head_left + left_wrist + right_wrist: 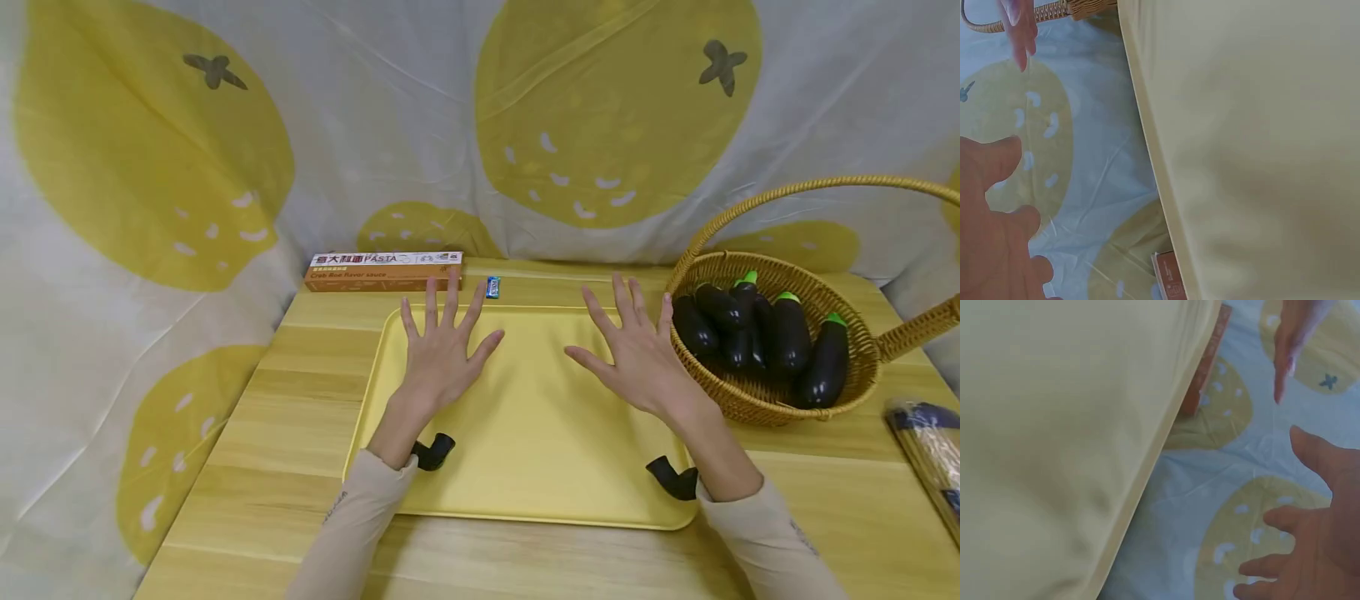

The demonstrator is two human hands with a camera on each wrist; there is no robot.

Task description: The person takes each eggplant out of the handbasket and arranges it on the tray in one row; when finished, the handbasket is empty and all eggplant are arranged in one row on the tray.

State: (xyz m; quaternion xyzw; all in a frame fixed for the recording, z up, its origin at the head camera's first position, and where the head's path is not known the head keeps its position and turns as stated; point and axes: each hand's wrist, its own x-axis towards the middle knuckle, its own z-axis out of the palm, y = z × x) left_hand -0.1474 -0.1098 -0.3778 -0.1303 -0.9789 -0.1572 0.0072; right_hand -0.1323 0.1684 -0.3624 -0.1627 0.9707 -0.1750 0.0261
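Both hands hover over a yellow tray (540, 467) with fingers spread and nothing held. The left hand (442, 358) is above the tray's left part, its fingertips pointing toward a pasta box (384, 273). Over the tray's right part is the right hand (641, 358), near a wicker basket (757, 408). In the left wrist view the left hand (997, 219) shows thumb and fingers extended. The right wrist view shows the right hand (1316, 531) likewise, apart from the tray (1072, 425).
Several dark eggplants (791, 333) lie in the basket, whose tall handle arches above it. Behind the tray sits a small blue-green packet (492, 287). A clear-wrapped package (930, 450) lies at the right edge of the wooden table (262, 467). A lemon-print cloth (390, 108) hangs behind.
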